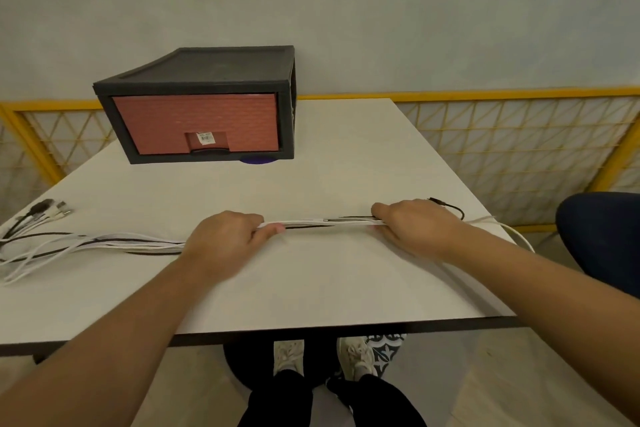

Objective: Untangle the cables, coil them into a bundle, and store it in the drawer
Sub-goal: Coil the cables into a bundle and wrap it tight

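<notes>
Several white and black cables lie gathered in a straight run across the white table. My left hand grips the run near the middle, fingers curled round it. My right hand grips the same run further right. Left of my left hand the cables fan out, and their plugs lie near the table's left edge. A black end and a white end stick out past my right hand. The black drawer unit with a shut red drawer stands at the back left.
A purple disc peeks out under the drawer unit's front. A dark blue chair stands at the table's right. A yellow mesh fence runs behind the table. My feet show below the front edge.
</notes>
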`<state>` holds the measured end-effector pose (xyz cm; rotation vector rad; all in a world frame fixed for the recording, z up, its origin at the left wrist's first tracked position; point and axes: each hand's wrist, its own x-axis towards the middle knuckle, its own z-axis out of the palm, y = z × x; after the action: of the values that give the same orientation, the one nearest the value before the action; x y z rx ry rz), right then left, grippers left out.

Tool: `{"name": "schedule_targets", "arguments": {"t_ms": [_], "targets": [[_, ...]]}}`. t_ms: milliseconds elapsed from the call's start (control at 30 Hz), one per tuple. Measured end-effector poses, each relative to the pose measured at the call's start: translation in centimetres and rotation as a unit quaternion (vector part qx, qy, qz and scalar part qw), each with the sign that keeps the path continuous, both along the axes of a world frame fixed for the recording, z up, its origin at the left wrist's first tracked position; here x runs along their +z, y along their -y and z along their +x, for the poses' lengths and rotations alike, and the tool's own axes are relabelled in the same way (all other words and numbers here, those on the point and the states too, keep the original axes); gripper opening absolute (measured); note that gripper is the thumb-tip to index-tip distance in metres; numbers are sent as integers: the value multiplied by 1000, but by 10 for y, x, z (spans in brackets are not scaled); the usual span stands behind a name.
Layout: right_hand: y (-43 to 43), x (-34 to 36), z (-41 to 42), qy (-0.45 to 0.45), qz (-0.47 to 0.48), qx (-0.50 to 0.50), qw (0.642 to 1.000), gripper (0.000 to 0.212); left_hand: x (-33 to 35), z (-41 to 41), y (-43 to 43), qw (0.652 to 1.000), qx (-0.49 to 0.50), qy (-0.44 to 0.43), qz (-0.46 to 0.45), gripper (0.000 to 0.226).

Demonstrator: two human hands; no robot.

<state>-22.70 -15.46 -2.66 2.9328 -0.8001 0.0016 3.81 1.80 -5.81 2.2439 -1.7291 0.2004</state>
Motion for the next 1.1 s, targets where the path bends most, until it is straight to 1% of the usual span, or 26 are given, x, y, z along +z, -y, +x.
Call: {"name": "schedule_targets", "arguments": {"t_ms": [67, 167, 233, 433, 567, 700, 767, 800, 833, 900, 933, 967, 1033, 1100], "targets": [[1, 0, -2, 11, 4, 14, 1000, 13, -1, 2, 1, 1000, 3, 8, -9, 75], [8, 0, -12, 21, -11, 34, 999, 38, -2, 2, 1, 1000, 7, 12, -13, 72], [10, -3, -19, 15, -19, 37, 999, 45, 0, 1, 0, 1000, 6, 16, -4, 68], [7, -2, -25, 42, -15, 27, 999, 40, -1, 7, 1, 999, 29, 3, -24, 67], [4, 4, -25, 24, -20, 31, 999, 45, 1, 16, 1, 998, 65, 9, -18, 65], [7, 5, -26, 14, 74, -17, 997, 48, 0, 21, -1, 997, 69, 17, -9, 66], [8, 5, -22, -4, 91, -35, 995, 49, -1, 21, 0, 997, 70, 16, -12, 68], [8, 7, -19, -13, 95, -50, 994, 53, -2, 20, 1, 998, 67, 15, -16, 68], [7, 10, -15, -27, 93, -65, 993, 63, -2, 19, 1, 998, 61, 13, -19, 67], [1, 18, 2, -30, 51, -69, 996, 87, -1, 17, 1, 998, 52, 10, -26, 65], [-5, 20, 15, -12, 30, -55, 998, 92, -1, 16, 1, 998, 50, 8, -28, 65], [-13, 22, 31, 15, 25, -31, 999, 93, 0, 15, 0, 998, 49, 6, -30, 65], [-34, 18, 66, 50, 52, 28, 997, 87, 0, 14, 0, 998, 47, 4, -34, 65], [-49, 5, 96, 46, 56, 70, 995, 68, 1, 13, -1, 998, 47, 4, -40, 63]]}}
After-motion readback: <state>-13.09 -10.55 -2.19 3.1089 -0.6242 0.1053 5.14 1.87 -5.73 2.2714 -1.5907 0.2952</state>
